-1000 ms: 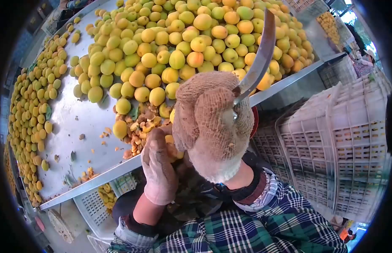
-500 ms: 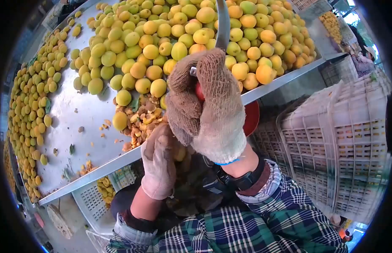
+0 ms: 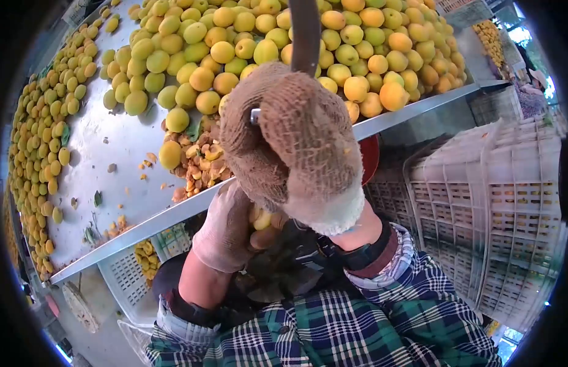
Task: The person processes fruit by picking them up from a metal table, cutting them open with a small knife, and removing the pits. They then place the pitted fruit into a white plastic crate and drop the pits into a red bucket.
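My right hand (image 3: 296,140), in a dirt-stained knit glove, is closed around a knife whose curved metal blade (image 3: 305,38) points up and away from me. A small metal part of it shows between my fingers; its handle is hidden by the glove. Below and to the left, my gloved left hand (image 3: 226,229) is closed on a yellow apricot (image 3: 261,219), partly covered by fingers. Just beyond that hand, cut apricot pieces (image 3: 204,162) lie heaped by the rim of the metal table (image 3: 143,242). Whole apricots (image 3: 204,79) are piled behind them.
More apricots (image 3: 45,134) line the table's left side. Stacked white plastic crates (image 3: 486,196) stand at the right, with a red container (image 3: 369,159) beside them under the table edge. Below the table at left, a white basket (image 3: 126,278) holds yellow fruit pieces.
My right hand has moved slightly left and nearer the camera with the knife, whose handle no longer shows. My left hand has turned, so more of the apricot in it is visible.
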`<state>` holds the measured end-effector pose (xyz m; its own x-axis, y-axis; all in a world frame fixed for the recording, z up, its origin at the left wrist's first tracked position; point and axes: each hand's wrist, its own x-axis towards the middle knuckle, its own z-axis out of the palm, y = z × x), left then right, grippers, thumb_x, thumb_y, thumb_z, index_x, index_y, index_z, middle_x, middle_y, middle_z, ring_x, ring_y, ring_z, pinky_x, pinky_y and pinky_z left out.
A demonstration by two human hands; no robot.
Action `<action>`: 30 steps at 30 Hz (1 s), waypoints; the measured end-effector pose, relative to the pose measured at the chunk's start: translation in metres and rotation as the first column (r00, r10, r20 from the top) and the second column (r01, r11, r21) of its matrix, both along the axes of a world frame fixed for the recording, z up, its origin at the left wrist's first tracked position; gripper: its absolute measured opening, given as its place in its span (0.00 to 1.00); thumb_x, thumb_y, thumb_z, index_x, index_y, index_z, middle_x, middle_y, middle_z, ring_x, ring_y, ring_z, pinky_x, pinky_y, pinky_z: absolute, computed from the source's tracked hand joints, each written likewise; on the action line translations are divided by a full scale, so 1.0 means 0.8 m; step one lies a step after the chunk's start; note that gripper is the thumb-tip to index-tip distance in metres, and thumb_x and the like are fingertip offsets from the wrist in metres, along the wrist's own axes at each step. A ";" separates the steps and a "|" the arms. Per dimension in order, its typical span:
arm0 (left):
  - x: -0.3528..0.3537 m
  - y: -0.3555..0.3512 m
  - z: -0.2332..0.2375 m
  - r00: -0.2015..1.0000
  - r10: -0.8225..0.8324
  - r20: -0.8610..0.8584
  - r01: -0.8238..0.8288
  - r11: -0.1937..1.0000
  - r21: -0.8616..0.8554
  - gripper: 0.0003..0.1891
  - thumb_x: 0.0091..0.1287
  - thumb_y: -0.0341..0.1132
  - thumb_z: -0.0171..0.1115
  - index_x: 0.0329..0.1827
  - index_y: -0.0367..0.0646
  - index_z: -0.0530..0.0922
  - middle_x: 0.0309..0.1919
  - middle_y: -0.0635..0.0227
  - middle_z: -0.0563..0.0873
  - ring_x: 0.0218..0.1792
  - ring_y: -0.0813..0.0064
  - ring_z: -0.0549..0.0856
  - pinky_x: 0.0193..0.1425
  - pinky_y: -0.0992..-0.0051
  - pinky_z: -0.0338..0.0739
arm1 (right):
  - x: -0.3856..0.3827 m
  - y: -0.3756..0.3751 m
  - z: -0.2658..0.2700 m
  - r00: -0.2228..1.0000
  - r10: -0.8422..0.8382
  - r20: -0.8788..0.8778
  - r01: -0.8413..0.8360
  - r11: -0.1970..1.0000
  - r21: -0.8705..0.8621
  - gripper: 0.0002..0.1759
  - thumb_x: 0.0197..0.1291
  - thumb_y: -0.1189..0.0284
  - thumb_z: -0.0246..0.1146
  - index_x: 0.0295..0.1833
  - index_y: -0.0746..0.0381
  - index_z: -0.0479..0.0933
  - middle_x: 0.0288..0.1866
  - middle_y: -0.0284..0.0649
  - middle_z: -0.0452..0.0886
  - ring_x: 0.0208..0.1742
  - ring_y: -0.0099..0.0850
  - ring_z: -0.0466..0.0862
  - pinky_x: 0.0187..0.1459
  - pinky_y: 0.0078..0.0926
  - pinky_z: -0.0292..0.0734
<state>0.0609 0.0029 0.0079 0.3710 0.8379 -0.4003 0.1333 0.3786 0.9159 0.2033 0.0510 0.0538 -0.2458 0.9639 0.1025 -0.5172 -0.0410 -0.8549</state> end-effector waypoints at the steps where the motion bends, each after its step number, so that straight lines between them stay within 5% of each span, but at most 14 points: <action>1: -0.001 0.001 -0.001 0.999 0.032 0.040 -0.027 0.991 -0.134 0.24 0.46 0.21 0.60 0.50 0.42 0.76 0.35 0.61 0.82 0.38 0.54 0.81 0.47 0.67 0.76 | 0.000 0.000 0.000 0.999 0.008 -0.042 -0.009 1.000 -0.027 0.27 0.72 0.42 0.48 0.39 0.56 0.73 0.18 0.26 0.60 0.13 0.21 0.61 0.14 0.21 0.56; 2: -0.002 0.002 -0.007 0.997 0.060 0.043 -0.052 0.986 -0.157 0.24 0.46 0.21 0.61 0.50 0.41 0.76 0.36 0.61 0.82 0.39 0.54 0.82 0.48 0.67 0.76 | -0.001 0.001 -0.001 0.995 0.013 -0.097 -0.019 0.998 -0.062 0.27 0.72 0.42 0.48 0.38 0.55 0.73 0.18 0.26 0.59 0.13 0.21 0.61 0.13 0.21 0.55; 4: 0.000 0.005 -0.006 0.996 0.078 -0.029 -0.075 0.993 0.093 0.24 0.47 0.22 0.64 0.52 0.39 0.76 0.37 0.60 0.83 0.41 0.53 0.82 0.50 0.66 0.76 | -0.001 0.005 -0.004 0.969 -0.019 -0.245 -0.018 0.989 -0.148 0.28 0.71 0.41 0.47 0.38 0.55 0.73 0.17 0.25 0.59 0.13 0.21 0.60 0.13 0.21 0.55; 6: 0.008 0.008 0.007 0.978 0.129 -0.166 -0.004 0.801 0.598 0.24 0.49 0.22 0.66 0.53 0.37 0.75 0.38 0.59 0.83 0.43 0.52 0.82 0.51 0.66 0.76 | 0.001 0.010 -0.008 0.940 -0.103 -0.325 0.043 0.981 -0.187 0.28 0.71 0.40 0.47 0.37 0.55 0.73 0.17 0.25 0.58 0.13 0.21 0.60 0.13 0.21 0.55; 11: 0.007 0.003 0.019 0.971 0.160 -0.177 -0.045 0.852 0.521 0.16 0.69 0.36 0.56 0.55 0.35 0.74 0.33 0.62 0.82 0.31 0.70 0.81 0.37 0.73 0.77 | 0.002 0.015 -0.015 0.913 -0.248 -0.325 0.158 0.947 -0.281 0.25 0.70 0.41 0.50 0.37 0.52 0.74 0.18 0.25 0.59 0.14 0.21 0.61 0.14 0.23 0.57; 18: 0.012 0.003 -0.023 0.909 0.316 -0.274 0.103 0.465 0.879 0.17 0.75 0.41 0.47 0.55 0.38 0.74 0.28 0.68 0.81 0.23 0.79 0.76 0.27 0.78 0.71 | -0.006 0.008 -0.002 0.970 -0.142 -0.197 0.109 0.980 -0.169 0.27 0.71 0.42 0.49 0.37 0.54 0.72 0.17 0.26 0.59 0.13 0.22 0.60 0.14 0.22 0.56; 20: 0.010 0.002 -0.017 0.964 0.217 -0.151 -0.053 0.720 0.692 0.16 0.74 0.41 0.49 0.55 0.40 0.74 0.28 0.66 0.81 0.21 0.77 0.77 0.24 0.78 0.70 | -0.011 0.004 0.001 0.987 -0.130 -0.096 0.122 0.989 -0.083 0.27 0.71 0.41 0.49 0.37 0.55 0.71 0.17 0.27 0.59 0.13 0.22 0.60 0.14 0.22 0.56; 21: 0.005 -0.001 0.000 0.989 0.149 0.007 -0.142 0.928 0.346 0.15 0.74 0.41 0.51 0.54 0.41 0.74 0.29 0.63 0.82 0.21 0.73 0.78 0.23 0.78 0.71 | -0.013 0.002 0.002 0.991 -0.127 -0.046 0.125 0.991 -0.041 0.28 0.71 0.41 0.49 0.37 0.56 0.71 0.17 0.28 0.59 0.12 0.22 0.60 0.14 0.22 0.56; 22: 0.005 -0.002 0.005 0.982 0.141 0.128 -0.156 0.981 0.117 0.15 0.74 0.43 0.48 0.53 0.42 0.74 0.29 0.63 0.82 0.19 0.73 0.77 0.20 0.79 0.69 | -0.012 0.003 0.002 0.993 -0.090 -0.070 0.087 0.995 -0.050 0.28 0.71 0.41 0.48 0.36 0.56 0.70 0.17 0.28 0.59 0.12 0.22 0.60 0.14 0.22 0.56; 23: 0.005 -0.002 0.009 0.956 0.187 0.225 -0.163 0.979 -0.122 0.16 0.75 0.44 0.46 0.53 0.43 0.74 0.28 0.62 0.82 0.17 0.73 0.76 0.18 0.80 0.66 | -0.010 0.003 0.002 0.994 -0.054 -0.093 0.049 0.997 -0.059 0.28 0.71 0.41 0.48 0.35 0.56 0.69 0.17 0.28 0.59 0.12 0.22 0.60 0.14 0.22 0.56; 26: 0.009 0.004 0.010 0.856 0.264 0.444 -0.122 0.938 -0.323 0.19 0.77 0.46 0.39 0.57 0.43 0.72 0.25 0.66 0.81 0.13 0.81 0.72 0.15 0.84 0.60 | -0.008 0.003 0.001 0.938 -0.094 -0.333 0.014 0.971 -0.237 0.28 0.72 0.41 0.47 0.34 0.55 0.68 0.17 0.27 0.59 0.13 0.22 0.60 0.14 0.22 0.56; 30: 0.009 0.007 0.013 0.822 0.287 0.491 -0.099 0.922 -0.374 0.20 0.78 0.47 0.38 0.56 0.43 0.72 0.25 0.67 0.81 0.14 0.81 0.72 0.17 0.84 0.61 | -0.012 0.000 0.000 0.959 -0.205 -0.197 0.159 0.961 -0.225 0.27 0.73 0.43 0.47 0.34 0.57 0.68 0.18 0.27 0.58 0.14 0.22 0.61 0.15 0.22 0.57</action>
